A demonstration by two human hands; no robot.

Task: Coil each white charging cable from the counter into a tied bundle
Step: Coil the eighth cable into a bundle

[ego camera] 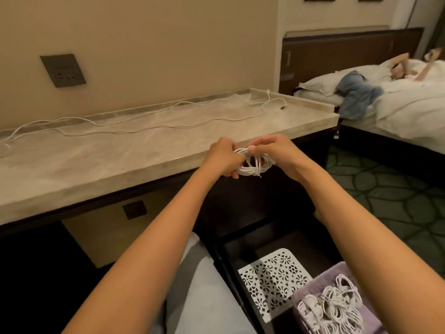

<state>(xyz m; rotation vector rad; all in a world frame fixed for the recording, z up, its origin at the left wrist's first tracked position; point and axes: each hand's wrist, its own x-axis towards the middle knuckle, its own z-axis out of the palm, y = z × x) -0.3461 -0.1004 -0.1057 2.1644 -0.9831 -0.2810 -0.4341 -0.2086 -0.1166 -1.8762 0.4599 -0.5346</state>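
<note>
Sitting nearest, a purple basket [315, 283] holds many white bundles [337, 307], likely the finished ones, kept close so new ones drop in easily. Above it, the left hand [221, 160] grips one side of the coiled cable [250, 167] so the loops do not fall apart. The right hand [277, 157] pinches the top, probably to pull the end tight. The coil is in the air, just by the counter [96, 165] edge. Farther back, loose cables [144, 124] lie stretched out, waiting.

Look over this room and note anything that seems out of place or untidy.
Loose white cables sprawl uncoiled along the counter, unlike the bundle gripped by the left hand and right hand. Crumpled jeans hang off the edge of the bed.
</note>
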